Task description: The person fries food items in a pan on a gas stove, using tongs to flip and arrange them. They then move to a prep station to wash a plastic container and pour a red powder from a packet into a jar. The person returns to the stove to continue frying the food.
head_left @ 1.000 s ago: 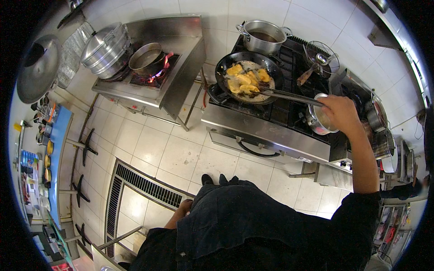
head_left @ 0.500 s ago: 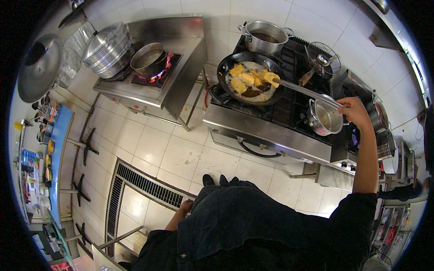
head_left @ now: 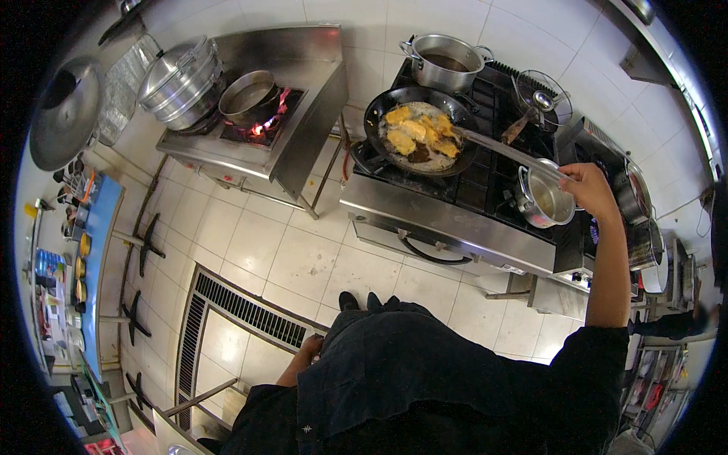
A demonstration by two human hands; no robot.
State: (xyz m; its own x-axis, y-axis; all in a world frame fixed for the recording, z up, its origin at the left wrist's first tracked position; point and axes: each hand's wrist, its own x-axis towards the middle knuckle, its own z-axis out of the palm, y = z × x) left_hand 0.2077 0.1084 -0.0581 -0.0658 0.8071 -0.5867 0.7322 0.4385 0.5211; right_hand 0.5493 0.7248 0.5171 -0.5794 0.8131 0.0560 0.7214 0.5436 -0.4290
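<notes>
My right hand [head_left: 590, 189] is closed around the upper end of long metal tongs [head_left: 516, 150], arm stretched over the stove. The tips of the tongs reach the right side of a black wok [head_left: 371, 125]. Golden battered pieces [head_left: 407, 142] fry there in bubbling oil, and the tips touch or sit right beside the rightmost ones. My left hand [head_left: 312, 346] hangs low beside the dark apron [head_left: 394, 356]. The cloth partly hides its fingers, so whether it holds anything does not show.
Under the tongs stands a small pot [head_left: 546, 201] of liquid. A larger pot [head_left: 444, 64] sits behind the wok, near a wire strainer [head_left: 542, 98]. At left, flames lick a pan [head_left: 249, 98] beside a lidded steamer [head_left: 178, 83]. A floor drain [head_left: 250, 307] runs at lower left.
The tongs' tips have lowered slightly to the left, and the piece lifted at the wok's right edge is now among the others in the oil. The left hand stays put.
</notes>
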